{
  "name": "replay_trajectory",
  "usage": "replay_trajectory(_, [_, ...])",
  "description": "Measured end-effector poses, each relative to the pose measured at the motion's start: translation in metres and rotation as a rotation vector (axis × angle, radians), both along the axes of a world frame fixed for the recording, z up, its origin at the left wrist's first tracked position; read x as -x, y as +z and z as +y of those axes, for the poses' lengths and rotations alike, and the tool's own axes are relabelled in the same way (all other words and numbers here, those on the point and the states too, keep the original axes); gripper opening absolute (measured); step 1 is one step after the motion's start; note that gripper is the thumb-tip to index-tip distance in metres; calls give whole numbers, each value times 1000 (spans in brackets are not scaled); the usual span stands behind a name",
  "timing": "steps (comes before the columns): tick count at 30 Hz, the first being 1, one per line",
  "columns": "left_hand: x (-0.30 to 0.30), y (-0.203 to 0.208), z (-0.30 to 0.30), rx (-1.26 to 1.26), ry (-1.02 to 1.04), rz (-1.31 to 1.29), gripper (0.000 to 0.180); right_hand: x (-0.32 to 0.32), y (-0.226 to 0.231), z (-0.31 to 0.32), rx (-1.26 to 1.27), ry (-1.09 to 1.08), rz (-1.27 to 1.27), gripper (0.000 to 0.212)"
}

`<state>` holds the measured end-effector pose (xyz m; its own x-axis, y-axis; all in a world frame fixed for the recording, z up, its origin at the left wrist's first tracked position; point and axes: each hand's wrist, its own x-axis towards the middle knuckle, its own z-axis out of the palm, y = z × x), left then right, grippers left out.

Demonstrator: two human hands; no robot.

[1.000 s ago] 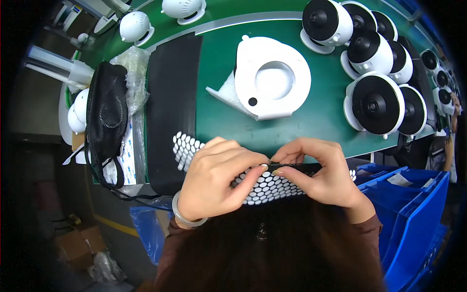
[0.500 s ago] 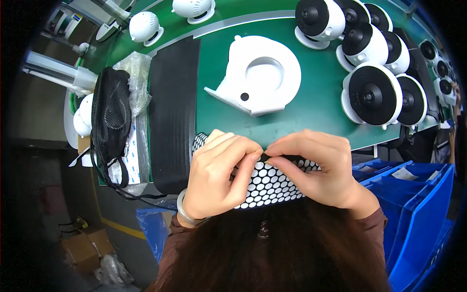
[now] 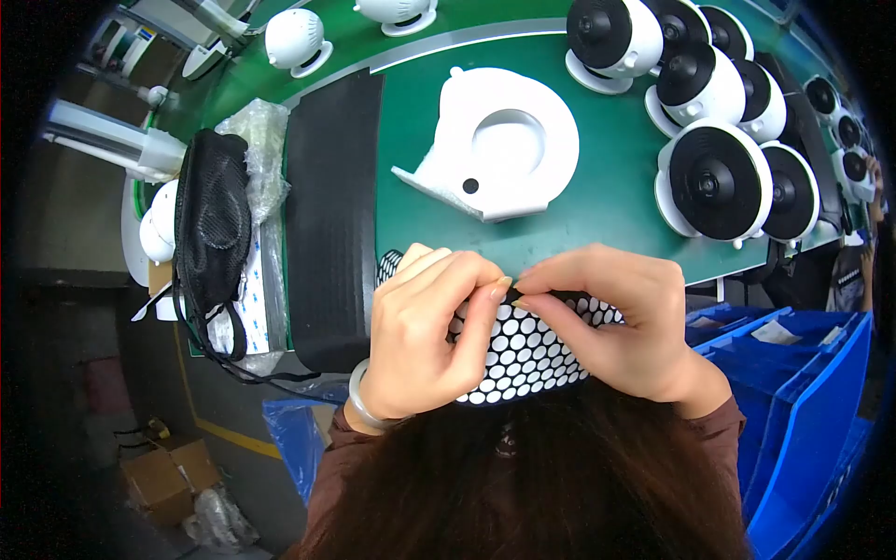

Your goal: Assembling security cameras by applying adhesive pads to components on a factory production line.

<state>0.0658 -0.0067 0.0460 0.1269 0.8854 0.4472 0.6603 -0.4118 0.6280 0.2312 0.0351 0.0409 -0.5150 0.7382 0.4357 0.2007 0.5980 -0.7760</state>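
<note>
A black sheet with rows of white circles [image 3: 527, 359] lies under both hands at the table's near edge. My left hand [image 3: 425, 327] is closed in a pinch at the sheet's far edge, thumb against forefinger. Opposite it, my right hand [image 3: 621, 322] pinches the same edge, its fingertips almost touching the left ones. Whether a small piece is between the fingertips is too small to tell. Just beyond the hands rests a white moulded stand or holder [image 3: 555, 121] with a round recess and one black dot [image 3: 470, 186] on its face.
Several white cameras with black round fronts [image 3: 714, 182] crowd the right side. Two white cameras [image 3: 294, 39] stand at the far left. A black mat [image 3: 331, 215], a black mesh pouch [image 3: 215, 205] and bubble wrap [image 3: 257, 140] occupy the left. Blue bins [image 3: 784, 392] are at the lower right.
Both hands have shifted slightly to the right with the sheet, still pinching at its edge. The white cameras at the far left sit a little further right and up.
</note>
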Motion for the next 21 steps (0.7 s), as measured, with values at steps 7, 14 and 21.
replay_trajectory(7, [4,-1,1,0,22,-47,8,4,5,3,25,17,-17,16])
replay_trajectory(14, [5,1,-1,-36,1,4,6,4,8,1,105,29,-35,17])
replay_trajectory(21, [2,3,1,-71,-9,39,9,0,10,5,22,51,-43,16])
